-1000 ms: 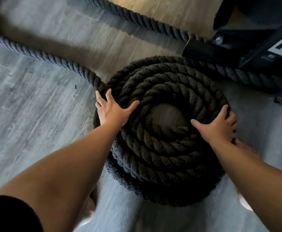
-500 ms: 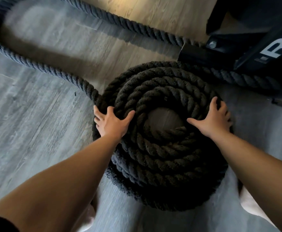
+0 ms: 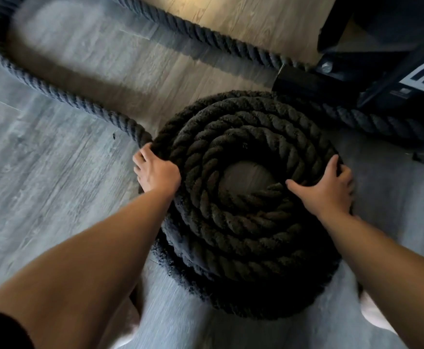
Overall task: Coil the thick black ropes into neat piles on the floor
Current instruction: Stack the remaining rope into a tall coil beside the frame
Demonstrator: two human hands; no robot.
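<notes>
A thick black rope is wound into a round stacked coil [image 3: 243,222] on the grey wood floor, with bare floor showing in its centre hole. Its loose length [image 3: 55,94] leaves the coil's left edge, loops to the far left and runs back to the upper right. My left hand [image 3: 156,172] is at the coil's left edge where the loose length joins, fingers curled over the outermost turn. My right hand [image 3: 329,187] lies flat on the coil's right side, fingers spread and thumb pointing toward the centre.
A black gym frame [image 3: 394,71] with white lettering stands at the upper right. A black sleeved rope end [image 3: 306,84] lies against it, and another rope stretch [image 3: 372,119] passes beneath. A white shoe [image 3: 372,316] shows at the bottom right.
My left hand slid from lying flat on top of the coil out to its left edge and curled its fingers round the outer turn. My right hand stayed flat on the right side.
</notes>
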